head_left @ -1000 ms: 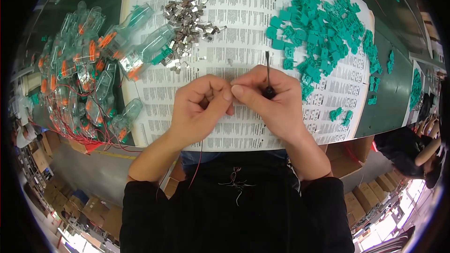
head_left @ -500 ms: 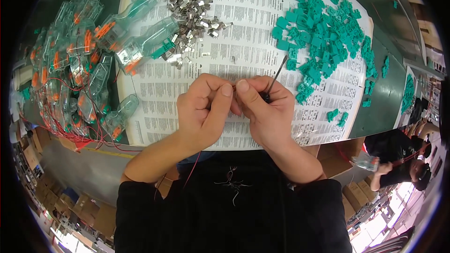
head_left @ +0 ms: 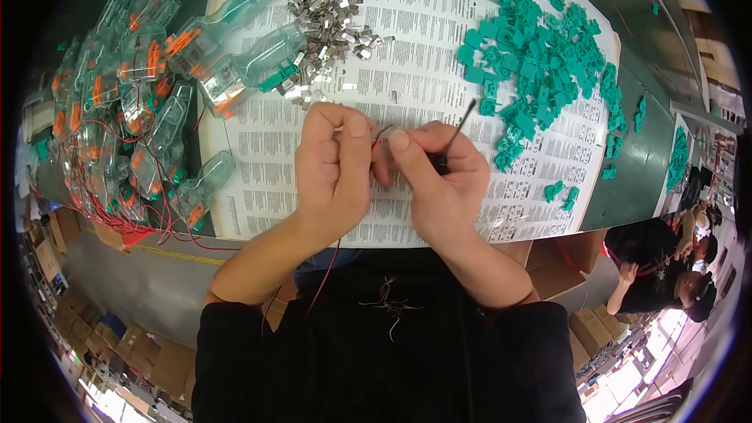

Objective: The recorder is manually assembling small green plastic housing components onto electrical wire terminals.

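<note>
My left hand (head_left: 333,176) is closed, thumb against forefinger, on a thin wire (head_left: 378,139) whose dark and red end shows between my hands. Below its wrist a red wire (head_left: 323,290) hangs down across my lap. Tucked in my closed right hand (head_left: 446,188) is a slim tool like a small screwdriver (head_left: 464,121), its dark shaft slanting up and its black handle partly covered by the fingers. The right thumb and forefinger are pinched near the wire end; whether they touch it I cannot tell. Both hands are above a printed paper sheet (head_left: 274,137).
Clear plastic housings (head_left: 262,55) with orange parts and red wires are heaped at the left. Small metal clips (head_left: 329,19) lie far centre. Green plastic pieces (head_left: 540,55) are piled at the right. A co-worker (head_left: 658,266) is beyond the table's right side, near a cardboard box (head_left: 560,266).
My fingertips have drawn slightly apart, the left hand shifting up and left, so the wire end now shows between them. The co-worker's clear plastic housing is no longer visible.
</note>
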Demonstrator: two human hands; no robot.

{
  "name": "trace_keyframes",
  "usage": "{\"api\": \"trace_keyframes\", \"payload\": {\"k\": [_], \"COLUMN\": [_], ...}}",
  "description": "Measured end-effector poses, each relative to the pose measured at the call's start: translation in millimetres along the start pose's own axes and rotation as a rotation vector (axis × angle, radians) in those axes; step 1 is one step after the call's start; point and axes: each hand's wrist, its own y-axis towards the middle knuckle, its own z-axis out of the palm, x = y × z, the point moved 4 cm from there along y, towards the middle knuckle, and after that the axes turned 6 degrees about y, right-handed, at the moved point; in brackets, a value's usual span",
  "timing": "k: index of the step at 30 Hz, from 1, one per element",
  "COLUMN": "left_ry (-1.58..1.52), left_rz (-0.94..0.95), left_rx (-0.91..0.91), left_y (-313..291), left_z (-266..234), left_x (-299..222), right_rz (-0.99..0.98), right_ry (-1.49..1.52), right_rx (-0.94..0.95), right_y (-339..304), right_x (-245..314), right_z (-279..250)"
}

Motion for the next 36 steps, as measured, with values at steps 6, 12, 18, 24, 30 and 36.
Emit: {"api": "trace_keyframes", "payload": {"k": [6,12,18,24,30,36], "left_ry": [0.371,0.234,0.217,0.244,0.255,0.331], "left_rz": [-0.074,-0.124,-0.049,-0.067,-0.097,0.074], "left_rx": [0.214,0.067,0.015,0.131,0.081,0.051], "left_y": [6,16,22,30,32,32], "left_z": [-12,-24,-23,0,13,8], "left_x": [-10,-13,-16,-21,-16,-16], "right_rz": [-0.324,-0.519,-0.408,0.085,0.373,0.518], "right_ry": [-0.638,-1.293,-1.054,-0.314,0.193,0.359], "right_rx": [0.263,0.633,0.482,0.258,0.213,0.224], "right_y": [22,64,65,52,53,52], "right_x": [37,56,48,38,28,20], "right_z": [-6,8,-11,-23,-30,-32]}}
